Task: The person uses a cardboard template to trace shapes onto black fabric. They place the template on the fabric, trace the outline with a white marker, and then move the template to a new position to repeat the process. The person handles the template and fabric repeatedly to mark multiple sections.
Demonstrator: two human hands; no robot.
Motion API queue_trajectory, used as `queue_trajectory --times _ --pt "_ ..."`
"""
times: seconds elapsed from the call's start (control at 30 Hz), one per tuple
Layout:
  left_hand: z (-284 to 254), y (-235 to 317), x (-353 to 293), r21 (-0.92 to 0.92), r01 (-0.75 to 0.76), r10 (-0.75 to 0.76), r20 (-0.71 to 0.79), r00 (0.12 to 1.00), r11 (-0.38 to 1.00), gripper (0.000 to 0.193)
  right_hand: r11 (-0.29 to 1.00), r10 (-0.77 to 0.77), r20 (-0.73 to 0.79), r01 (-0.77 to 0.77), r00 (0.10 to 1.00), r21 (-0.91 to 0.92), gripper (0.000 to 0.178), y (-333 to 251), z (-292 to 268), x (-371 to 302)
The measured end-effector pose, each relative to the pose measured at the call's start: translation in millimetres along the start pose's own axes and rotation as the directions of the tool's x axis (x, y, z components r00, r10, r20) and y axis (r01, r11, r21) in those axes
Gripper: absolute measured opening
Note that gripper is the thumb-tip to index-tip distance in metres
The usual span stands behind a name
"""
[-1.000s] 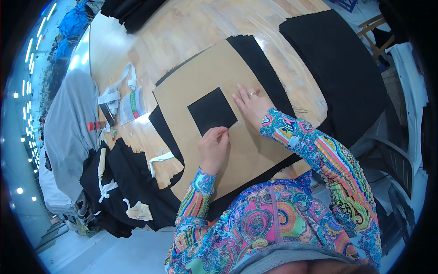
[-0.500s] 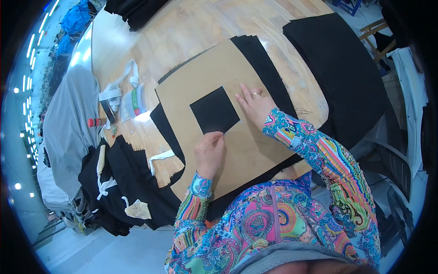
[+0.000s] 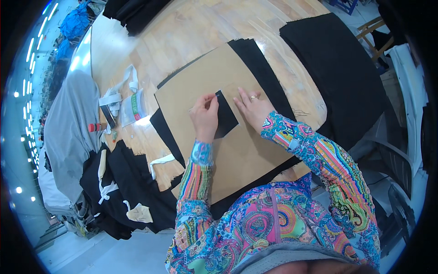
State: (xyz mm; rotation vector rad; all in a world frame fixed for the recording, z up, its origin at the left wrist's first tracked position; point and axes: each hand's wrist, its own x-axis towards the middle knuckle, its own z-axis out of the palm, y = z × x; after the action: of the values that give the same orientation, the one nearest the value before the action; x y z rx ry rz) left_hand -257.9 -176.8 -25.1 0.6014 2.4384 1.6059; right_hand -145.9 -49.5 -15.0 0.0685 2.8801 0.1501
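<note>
A brown card template (image 3: 246,155) with a square opening lies over black fabric (image 3: 261,64), which sticks out past its edges. Through the opening shows a black square of fabric (image 3: 229,116). My left hand (image 3: 205,118) is closed in a pinch over the opening's upper left side, fingertips near its top corner. Whatever it pinches is too small to make out, and the hand hides the opening's left part. Spread flat on the card just right of the opening is my right hand (image 3: 255,108), with a ring on one finger.
A folded black fabric stack (image 3: 333,68) lies at the table's right. To the left are white strips (image 3: 111,97), a clear packet (image 3: 133,108), a red-capped item (image 3: 94,127) and grey cloth (image 3: 68,132). A black fabric pile (image 3: 132,182) overhangs the near left edge.
My left hand has moved up from the opening's bottom corner toward its top corner, still pinched. The right hand stays pressed on the card, almost unmoved.
</note>
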Motion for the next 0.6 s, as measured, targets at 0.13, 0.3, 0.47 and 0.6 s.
queue_trajectory --times 0.13,0.3,0.47,0.6 --pt "14 -1 10 0.079 0.016 -0.014 -0.018 1.0 0.997 0.013 1.0 0.004 0.023 -0.004 1.0 0.014 0.06 1 -5 -2" --pt "16 0 9 0.164 -0.024 0.029 -0.029 0.999 0.986 0.013 1.0 0.001 0.049 -0.002 0.999 0.017 0.061 3 -12 -5" --pt "17 4 10 0.234 -0.079 0.089 -0.035 0.995 0.969 0.016 1.0 0.006 0.123 -0.008 0.992 0.01 0.065 1 -7 1" --pt "17 9 8 0.28 -0.111 0.12 -0.017 0.993 0.953 0.014 1.0 0.004 0.125 -0.006 0.992 0.015 0.065 0 -6 2"
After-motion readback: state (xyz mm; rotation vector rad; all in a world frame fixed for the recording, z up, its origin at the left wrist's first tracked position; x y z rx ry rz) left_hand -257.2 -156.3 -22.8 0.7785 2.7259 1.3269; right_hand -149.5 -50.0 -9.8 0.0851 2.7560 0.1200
